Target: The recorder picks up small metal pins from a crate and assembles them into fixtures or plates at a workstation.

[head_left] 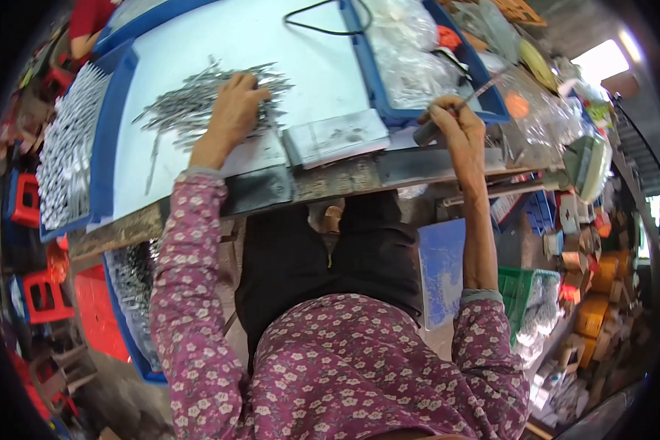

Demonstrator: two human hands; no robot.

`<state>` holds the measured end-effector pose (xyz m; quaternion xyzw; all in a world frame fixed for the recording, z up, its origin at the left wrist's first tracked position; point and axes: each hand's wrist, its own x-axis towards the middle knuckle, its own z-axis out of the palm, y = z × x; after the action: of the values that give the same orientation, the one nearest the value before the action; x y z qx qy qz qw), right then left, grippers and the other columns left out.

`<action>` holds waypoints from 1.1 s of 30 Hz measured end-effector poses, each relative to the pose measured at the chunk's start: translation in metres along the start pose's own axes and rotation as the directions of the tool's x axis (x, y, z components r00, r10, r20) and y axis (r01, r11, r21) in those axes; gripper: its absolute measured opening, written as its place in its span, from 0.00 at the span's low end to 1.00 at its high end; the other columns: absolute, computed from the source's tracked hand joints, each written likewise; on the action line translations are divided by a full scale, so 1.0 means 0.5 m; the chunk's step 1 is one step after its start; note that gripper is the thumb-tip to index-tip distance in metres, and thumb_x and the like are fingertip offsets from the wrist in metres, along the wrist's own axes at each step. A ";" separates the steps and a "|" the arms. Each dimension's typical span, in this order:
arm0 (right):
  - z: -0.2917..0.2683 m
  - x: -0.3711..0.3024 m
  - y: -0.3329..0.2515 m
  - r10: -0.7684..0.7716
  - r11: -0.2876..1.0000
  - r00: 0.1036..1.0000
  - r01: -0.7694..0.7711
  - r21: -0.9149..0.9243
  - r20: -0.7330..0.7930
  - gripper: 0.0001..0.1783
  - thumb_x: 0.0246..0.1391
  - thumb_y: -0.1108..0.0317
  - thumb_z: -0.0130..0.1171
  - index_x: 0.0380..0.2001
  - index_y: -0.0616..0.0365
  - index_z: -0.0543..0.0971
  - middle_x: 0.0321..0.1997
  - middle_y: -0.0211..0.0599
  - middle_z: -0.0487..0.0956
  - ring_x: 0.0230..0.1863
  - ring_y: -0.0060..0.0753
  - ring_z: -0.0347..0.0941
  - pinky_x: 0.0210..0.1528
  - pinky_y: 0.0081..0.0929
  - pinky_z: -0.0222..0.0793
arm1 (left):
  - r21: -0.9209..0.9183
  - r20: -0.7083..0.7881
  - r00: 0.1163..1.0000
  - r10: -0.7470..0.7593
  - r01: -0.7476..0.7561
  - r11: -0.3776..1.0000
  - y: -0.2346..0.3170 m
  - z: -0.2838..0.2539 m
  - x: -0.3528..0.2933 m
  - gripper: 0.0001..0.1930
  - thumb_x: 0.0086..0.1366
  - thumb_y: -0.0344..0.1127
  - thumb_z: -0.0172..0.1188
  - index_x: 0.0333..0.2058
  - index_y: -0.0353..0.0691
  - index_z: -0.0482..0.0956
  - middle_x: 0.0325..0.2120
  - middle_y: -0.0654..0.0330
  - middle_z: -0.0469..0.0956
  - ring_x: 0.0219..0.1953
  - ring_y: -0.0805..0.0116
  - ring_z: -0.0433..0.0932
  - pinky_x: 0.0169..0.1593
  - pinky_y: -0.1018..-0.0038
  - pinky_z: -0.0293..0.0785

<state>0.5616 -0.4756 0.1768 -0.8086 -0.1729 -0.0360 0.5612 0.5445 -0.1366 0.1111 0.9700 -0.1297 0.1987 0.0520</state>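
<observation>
A loose heap of thin grey metal rods (187,95), which look like drill bits, lies on the white tabletop (308,66). My left hand (236,103) rests on the heap's right part, fingers curled down round some of the rods; the fingertips are hidden. My right hand (458,130) is raised over the table's front edge, closed round a dark grey cylinder (426,134). Past its fingers a thin metal rod (482,89) slants up to the right; whether the two are joined cannot be seen. Between my hands sits a smudged white block (337,138).
A blue tray (104,147) at left holds packed silvery rods. Clear plastic bags fill a blue bin (365,70) at right. A black cord loop (328,31) lies at the back. Below stand a green crate (517,293) and a red box (99,312). Another person's arm (82,45) shows far left.
</observation>
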 end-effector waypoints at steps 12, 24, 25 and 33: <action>-0.005 0.098 0.055 -0.132 0.839 0.990 0.084 -0.537 -0.053 0.10 0.45 0.72 0.51 0.32 0.61 0.76 0.21 0.37 0.75 0.25 0.25 0.71 0.30 0.22 0.65 | 0.072 -0.041 0.976 0.212 -0.208 0.975 -0.008 -0.012 0.016 0.10 0.50 0.24 0.50 0.33 0.42 0.72 0.36 0.61 0.70 0.46 0.63 0.66 0.50 0.67 0.60; 0.049 0.157 0.091 -0.312 0.509 0.945 0.254 -0.823 0.099 0.06 0.40 0.70 0.54 0.23 0.62 0.74 0.29 0.49 0.75 0.32 0.51 0.73 0.33 0.42 0.68 | 0.175 -0.076 0.970 0.229 -0.213 0.961 -0.008 -0.107 -0.016 0.10 0.50 0.23 0.49 0.33 0.42 0.70 0.33 0.61 0.71 0.45 0.62 0.67 0.51 0.65 0.60; 0.047 0.157 0.091 -0.315 0.507 0.944 0.257 -0.823 0.101 0.06 0.40 0.70 0.54 0.23 0.62 0.74 0.29 0.49 0.75 0.32 0.51 0.73 0.33 0.42 0.68 | 0.180 -0.091 0.976 0.198 -0.179 0.967 -0.008 -0.116 -0.020 0.09 0.50 0.24 0.50 0.33 0.41 0.70 0.33 0.60 0.72 0.46 0.61 0.68 0.51 0.65 0.60; 0.030 0.156 0.074 -0.172 0.632 0.983 0.165 -0.757 0.071 0.08 0.41 0.66 0.54 0.22 0.60 0.75 0.31 0.50 0.75 0.32 0.52 0.73 0.35 0.44 0.67 | -0.370 -0.301 0.939 -0.167 0.046 0.928 0.030 -0.165 -0.052 0.08 0.53 0.21 0.53 0.33 0.36 0.72 0.30 0.56 0.73 0.35 0.60 0.71 0.39 0.71 0.67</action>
<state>0.6445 -0.4548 0.1578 -0.9492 -0.2141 -0.1604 0.1658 0.4869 -0.1325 0.1770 0.9034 -0.0996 0.3267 0.2592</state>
